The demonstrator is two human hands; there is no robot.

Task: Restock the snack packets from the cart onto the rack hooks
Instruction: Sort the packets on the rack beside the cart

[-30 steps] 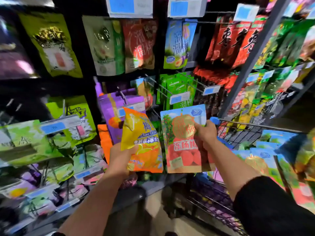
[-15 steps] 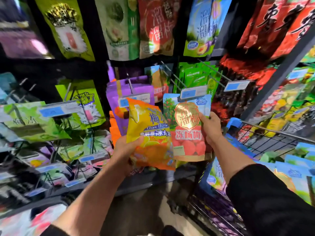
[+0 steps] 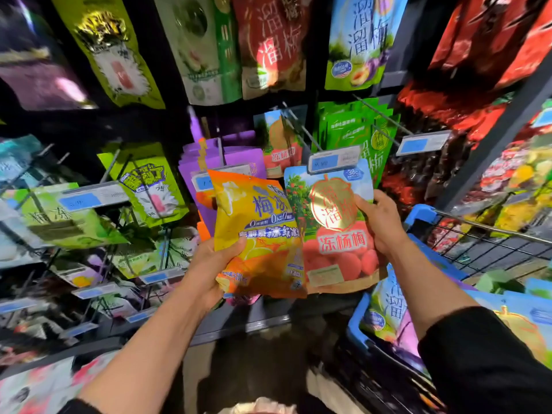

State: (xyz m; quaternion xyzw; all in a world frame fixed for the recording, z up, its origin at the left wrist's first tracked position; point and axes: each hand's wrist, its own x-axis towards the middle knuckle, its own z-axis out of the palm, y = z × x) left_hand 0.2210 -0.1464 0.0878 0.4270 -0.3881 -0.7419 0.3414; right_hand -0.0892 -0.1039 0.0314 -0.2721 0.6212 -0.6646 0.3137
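Two packets are being held up in front of the rack, one per hand. The left hand (image 3: 209, 264) is gripping the yellow packet (image 3: 260, 234) at its lower left edge, thumb across the front, fingers curled behind it. The right hand (image 3: 379, 222) is gripping the red packet (image 3: 331, 228) along its right edge, fingers wrapped round the side. The yellow packet is overlapping the red one's left edge and tilting a little. The red packet's top is sitting just under a price tag (image 3: 333, 159) on a hook (image 3: 294, 124) that is carrying matching red packets (image 3: 280, 144) behind. The cart (image 3: 418, 213) is standing to the right with more packets lying in it. Step in hand, as I'm judging it: sorting which packet is going on which hook, with the red one lining up first. The next move is calling for raising the red packet so its hang hole is meeting the hook tip, then sliding it back past the tag; the hole itself is hiding behind the tag, so I cannot tell its alignment. The yellow packet's own hook is not obvious.
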